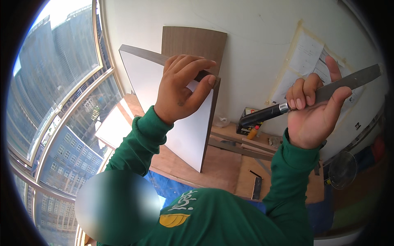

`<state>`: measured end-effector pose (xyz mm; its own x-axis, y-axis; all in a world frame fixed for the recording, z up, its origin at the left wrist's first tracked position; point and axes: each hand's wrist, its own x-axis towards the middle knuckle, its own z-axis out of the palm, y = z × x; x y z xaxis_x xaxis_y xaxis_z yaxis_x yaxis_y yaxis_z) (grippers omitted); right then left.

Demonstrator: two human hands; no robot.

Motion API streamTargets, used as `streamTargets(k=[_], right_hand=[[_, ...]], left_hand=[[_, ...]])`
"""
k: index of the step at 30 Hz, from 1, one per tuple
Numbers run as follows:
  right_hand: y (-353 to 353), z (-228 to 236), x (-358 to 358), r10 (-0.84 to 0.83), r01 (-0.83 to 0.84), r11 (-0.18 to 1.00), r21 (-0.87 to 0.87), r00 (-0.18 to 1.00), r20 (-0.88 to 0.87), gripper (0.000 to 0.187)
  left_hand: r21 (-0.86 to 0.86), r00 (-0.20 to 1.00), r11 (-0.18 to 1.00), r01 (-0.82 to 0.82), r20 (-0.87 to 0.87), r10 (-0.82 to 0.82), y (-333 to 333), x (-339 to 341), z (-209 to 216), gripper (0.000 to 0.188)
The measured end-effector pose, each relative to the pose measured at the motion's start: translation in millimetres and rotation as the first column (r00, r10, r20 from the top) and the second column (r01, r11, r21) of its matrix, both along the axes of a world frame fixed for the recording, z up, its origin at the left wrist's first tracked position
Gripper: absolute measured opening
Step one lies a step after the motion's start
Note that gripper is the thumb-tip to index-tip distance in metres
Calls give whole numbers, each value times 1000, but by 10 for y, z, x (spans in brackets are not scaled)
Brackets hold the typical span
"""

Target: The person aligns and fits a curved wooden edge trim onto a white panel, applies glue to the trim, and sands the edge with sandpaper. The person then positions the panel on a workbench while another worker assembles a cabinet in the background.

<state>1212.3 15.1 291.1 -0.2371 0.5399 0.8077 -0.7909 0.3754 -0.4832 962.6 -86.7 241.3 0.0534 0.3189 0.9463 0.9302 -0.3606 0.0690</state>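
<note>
My left hand (182, 88) is closed over the top near corner of a board (180, 137) with a white face and grey-brown wood-look edges. The fingers lie over its top edge and the thumb presses by the corner. The board stands tilted on a wooden worktop (221, 166). Raised at the right, my right hand (314, 104) holds a flat file (351, 80) by its metal blade, palm turned up and the index finger lifted. Its black handle (262, 115) points left, toward the board, and does not touch it.
Against the wall behind leans a brown wood-look panel (193, 41). On the worktop are wood strips (242, 149), a small orange bottle (253, 132), a black box (248, 112) and a dark flat block (257, 188). Large windows (61, 82) fill the left; papers (303, 53) are taped at right.
</note>
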Motion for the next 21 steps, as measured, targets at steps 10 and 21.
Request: streamTargets(k=[10,21], right_hand=[[16,112,393,224,-180,945,272,965,-138,56],[-160,129,356,374,-299,877,375,916,-143,45]], left_hand=[[348,993,932,-101,-23,116,155,186,-294,36],[370,996,925,-80,-10,90,285,205,-276,32]])
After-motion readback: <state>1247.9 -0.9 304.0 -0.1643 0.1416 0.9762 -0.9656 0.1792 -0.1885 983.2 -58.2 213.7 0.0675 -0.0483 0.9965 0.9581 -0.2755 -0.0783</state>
